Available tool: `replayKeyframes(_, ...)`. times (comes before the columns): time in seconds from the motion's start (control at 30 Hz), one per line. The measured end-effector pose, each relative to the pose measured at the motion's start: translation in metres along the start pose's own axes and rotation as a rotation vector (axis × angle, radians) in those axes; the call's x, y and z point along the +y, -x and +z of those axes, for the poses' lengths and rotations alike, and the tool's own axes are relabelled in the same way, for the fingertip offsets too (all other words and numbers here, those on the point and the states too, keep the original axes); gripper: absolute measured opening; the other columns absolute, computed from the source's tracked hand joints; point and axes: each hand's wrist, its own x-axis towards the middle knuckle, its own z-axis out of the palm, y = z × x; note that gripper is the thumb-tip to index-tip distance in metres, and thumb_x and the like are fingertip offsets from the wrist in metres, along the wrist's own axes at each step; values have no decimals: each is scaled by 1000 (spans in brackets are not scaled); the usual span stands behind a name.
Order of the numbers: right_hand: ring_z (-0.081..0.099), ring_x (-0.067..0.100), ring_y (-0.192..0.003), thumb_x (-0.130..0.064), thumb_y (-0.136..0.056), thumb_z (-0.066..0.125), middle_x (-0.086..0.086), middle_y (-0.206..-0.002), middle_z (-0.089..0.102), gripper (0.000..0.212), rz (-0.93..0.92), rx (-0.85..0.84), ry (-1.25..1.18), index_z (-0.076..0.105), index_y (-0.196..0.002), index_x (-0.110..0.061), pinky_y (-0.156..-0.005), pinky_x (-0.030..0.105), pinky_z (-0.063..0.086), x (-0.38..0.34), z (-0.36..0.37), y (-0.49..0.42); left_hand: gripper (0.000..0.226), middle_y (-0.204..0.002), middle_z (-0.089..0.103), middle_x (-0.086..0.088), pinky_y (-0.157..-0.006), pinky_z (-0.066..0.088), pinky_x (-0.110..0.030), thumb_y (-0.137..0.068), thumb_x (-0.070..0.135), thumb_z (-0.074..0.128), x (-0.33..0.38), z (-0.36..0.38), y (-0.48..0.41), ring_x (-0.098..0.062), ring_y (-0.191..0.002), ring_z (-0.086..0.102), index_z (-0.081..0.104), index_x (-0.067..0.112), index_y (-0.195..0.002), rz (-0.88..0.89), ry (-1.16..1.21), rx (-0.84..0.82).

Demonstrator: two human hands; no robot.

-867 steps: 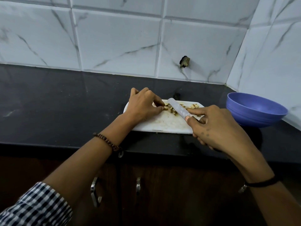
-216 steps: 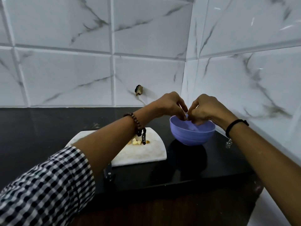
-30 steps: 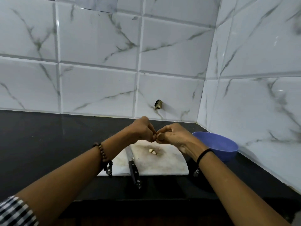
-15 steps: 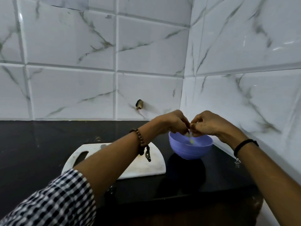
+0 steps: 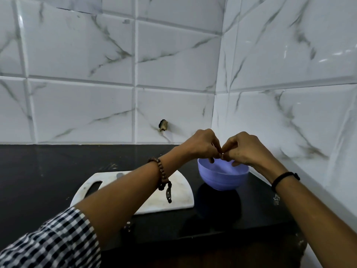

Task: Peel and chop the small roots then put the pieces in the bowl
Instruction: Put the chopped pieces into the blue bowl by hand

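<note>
The blue-violet bowl (image 5: 223,177) stands on the black counter near the corner of the tiled walls. Both hands hover right above its rim, fingertips touching each other. My left hand (image 5: 202,145) has its fingers curled downward, and my right hand (image 5: 244,149) meets it from the right. Where the fingertips join, a tiny pale bit is pinched; what it is stays too small to tell. The white cutting board (image 5: 179,190) lies left of the bowl, mostly behind my left forearm. No root pieces show on the board's visible part.
The black counter (image 5: 48,171) stretches to the left. The knife handle (image 5: 127,227) peeks out below my left forearm at the counter's front edge. A small metal stub (image 5: 163,125) sticks out of the back wall. The right wall stands close behind the bowl.
One second ago both hands were pinched together over the cutting board; they have moved right and now sit over the bowl. Little has shifted in the last half second.
</note>
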Motion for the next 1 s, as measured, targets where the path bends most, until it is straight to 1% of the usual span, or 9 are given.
replayKeyframes(0.1, 71, 13, -67, -2, -80, 73, 3, -82, 73, 16, -57, 12, 10, 75, -91, -13, -51, 17, 54, -19, 6, -1, 19, -83, 76, -9, -69, 56, -19, -83, 2, 63, -2, -13, 11, -13, -69, 72, 77, 4, -97, 18, -37, 45)
replayKeyframes(0.23, 71, 16, -68, -1, -80, 70, 4, -83, 73, 18, -140, 9, 9, 76, -92, -12, -62, 27, 61, -48, 21, 1, 17, -75, 74, -11, -69, 55, -24, -82, 6, 65, -18, -36, 33, -15, -71, 71, 77, 7, -94, 7, -99, 99)
replayKeyframes(0.37, 72, 19, -68, -8, -80, 70, 6, -84, 73, 14, -166, -79, -22, 76, -91, -14, -68, 34, 62, -71, 53, 5, 13, -77, 75, -6, -73, 56, -25, -86, 11, 67, -46, -55, 63, -12, -72, 72, 76, 9, -94, -56, -128, 25)
replayKeyframes(0.5, 69, 11, -64, -25, -85, 71, 2, -84, 74, 13, -194, -170, 73, 74, -92, -15, -57, 15, 54, -85, 89, 8, 15, -81, 75, -4, -69, 58, -25, -88, 14, 68, -84, -67, 93, -12, -73, 73, 75, 9, -100, -155, -105, 0)
replayKeyframes(0.57, 72, 15, -69, -25, -87, 70, 4, -88, 74, 15, -188, -245, 95, 74, -94, -12, -64, 22, 58, -89, 104, 7, 16, -78, 75, -4, -72, 58, -29, -88, 14, 68, -103, -69, 105, -13, -73, 72, 75, 9, -101, -195, -112, 4)
replayKeyframes(0.63, 71, 20, -83, -28, -87, 69, 6, -102, 72, 21, -187, -306, 181, 74, -102, -13, -71, 29, 58, -95, 118, 6, 17, -78, 74, -3, -69, 56, -23, -89, 14, 68, -116, -69, 115, -13, -74, 71, 74, 8, -104, -220, -128, 16)
replayKeyframes(0.8, 60, 25, -111, -32, -96, 53, 6, -133, 57, 38, -256, -465, 294, 59, -133, -26, -78, 27, 45, -107, 150, 6, 16, -76, 68, 7, -62, 50, -13, -89, 13, 68, -126, -65, 124, -12, -71, 71, 70, 5, -103, -212, -115, 107)
replayKeyframes(0.9, 62, 28, -105, -22, -96, 46, 7, -127, 60, 35, -318, -490, 342, 63, -127, -28, -87, 35, 52, -107, 159, 10, 16, -82, 73, 2, -70, 55, -21, -89, 16, 68, -128, -62, 125, -12, -71, 71, 72, 8, -102, -202, -127, 129)
replayKeyframes(1.0, 65, 28, -97, -17, -94, 53, 8, -120, 62, 32, -350, -399, 385, 67, -121, -25, -86, 40, 55, -101, 161, 13, 17, -86, 74, 0, -76, 57, -28, -89, 17, 68, -132, -59, 124, -9, -70, 71, 72, 9, -103, -199, -120, 144)
